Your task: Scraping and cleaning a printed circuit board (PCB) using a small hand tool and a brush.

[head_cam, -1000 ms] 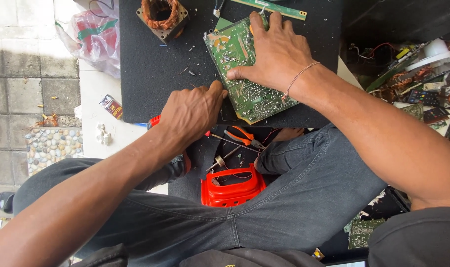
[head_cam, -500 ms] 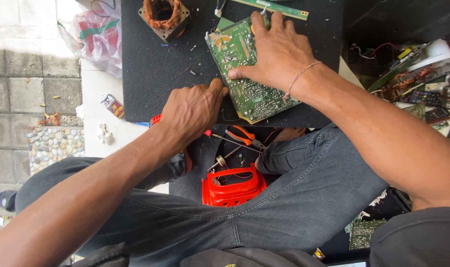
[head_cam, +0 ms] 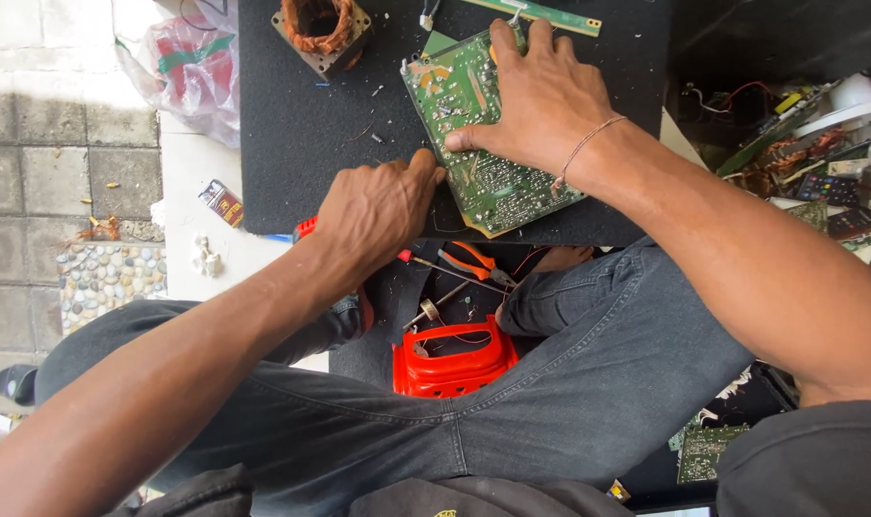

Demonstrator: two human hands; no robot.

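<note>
The right hand (head_cam: 541, 101) lies flat with fingers spread on a green circuit board (head_cam: 474, 144) near the front edge of the black mat (head_cam: 301, 163), while the left hand (head_cam: 378, 206), curled shut around a red-handled tool (head_cam: 306, 228), touches the board's near side.

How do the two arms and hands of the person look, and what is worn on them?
Both forearms are bare, with no gloves and no sleeves reaching them. The right hand has a thin cord-like bracelet around its wrist. The left hand wears nothing that shows; no ring or watch is visible on either.
</note>
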